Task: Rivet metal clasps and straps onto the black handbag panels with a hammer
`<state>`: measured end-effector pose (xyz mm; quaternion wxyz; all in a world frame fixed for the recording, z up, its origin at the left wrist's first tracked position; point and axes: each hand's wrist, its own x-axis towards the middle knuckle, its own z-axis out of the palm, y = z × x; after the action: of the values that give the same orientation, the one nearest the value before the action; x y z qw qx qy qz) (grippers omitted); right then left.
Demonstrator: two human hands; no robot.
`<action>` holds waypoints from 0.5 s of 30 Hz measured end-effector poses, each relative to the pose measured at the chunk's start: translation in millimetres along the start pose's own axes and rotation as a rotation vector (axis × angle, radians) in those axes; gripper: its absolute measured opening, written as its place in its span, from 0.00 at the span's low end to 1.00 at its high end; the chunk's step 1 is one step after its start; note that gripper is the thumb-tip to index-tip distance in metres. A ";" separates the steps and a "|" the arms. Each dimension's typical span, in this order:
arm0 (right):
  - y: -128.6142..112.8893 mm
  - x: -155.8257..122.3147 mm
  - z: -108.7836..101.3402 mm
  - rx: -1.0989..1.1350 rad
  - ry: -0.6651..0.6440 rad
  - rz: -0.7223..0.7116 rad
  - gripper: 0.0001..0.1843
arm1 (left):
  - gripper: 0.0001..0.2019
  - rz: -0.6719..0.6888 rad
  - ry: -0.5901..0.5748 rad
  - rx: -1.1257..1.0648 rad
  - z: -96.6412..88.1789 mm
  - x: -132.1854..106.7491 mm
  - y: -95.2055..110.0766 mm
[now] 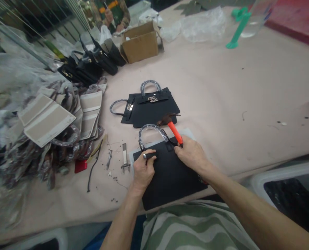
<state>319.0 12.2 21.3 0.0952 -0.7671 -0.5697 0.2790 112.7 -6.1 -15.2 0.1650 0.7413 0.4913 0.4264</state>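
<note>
Head view: workspace is a table [248,86] with a pale pinkish covering; along its far side stand a cardboard box [141,48], open at the top, and a row of black bags [91,64], with crumpled clear plastic [203,27] to the right of the box. A co-worker [112,12] is partly visible behind the box. Main item, a black panel [175,180], lies flat at the near edge, directly before the wearer, on a pale sheet [188,133] that shows past its far edge; a film-wrapped handle [151,127] arches from the panel's far side. Left hand [144,170]: fingers closed around a short dark tool [151,155] with a metal end, held over the panel's upper left part; contact between tool and panel cannot be told. Right hand [192,152]: closed firmly on the orange grip of a hammer [175,132], its head pointing away from the wearer; height of head above table not determinable. Beyond, two further black panels [156,113] overlap, each with wrapped handle and metal fittings. Left of the work: a pronged tool [124,156], a metal rod [109,159], a thin black strip [94,170], and a heaped pile of beige-faced pieces [50,119].
</note>
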 end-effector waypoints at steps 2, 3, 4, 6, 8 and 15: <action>-1.7 -0.2 -0.4 -0.015 -0.013 0.015 0.11 | 0.07 -0.031 -0.003 0.014 0.1 0.2 0.3; -2.4 0.0 -0.6 -0.014 -0.019 0.021 0.10 | 0.07 -0.033 -0.007 0.017 0.2 0.3 0.2; -3.0 0.3 -0.8 -0.013 -0.025 0.025 0.10 | 0.07 -0.021 -0.012 0.016 0.3 0.1 -0.1; -3.6 1.0 -1.1 -0.017 -0.028 0.031 0.10 | 0.07 -0.006 -0.018 0.010 0.9 -1.1 -1.5; -3.9 1.4 -1.5 -0.035 -0.027 0.037 0.10 | 0.07 -0.074 0.000 -0.012 2.0 -3.0 -3.5; -4.0 0.5 -1.0 -0.059 -0.027 0.042 0.10 | 0.09 -0.371 0.077 -0.234 5.1 -9.4 -9.1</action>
<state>316.3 14.1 23.9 0.0588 -0.7777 -0.5626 0.2744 110.0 -9.1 -28.6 0.3066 0.5972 0.5726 0.4707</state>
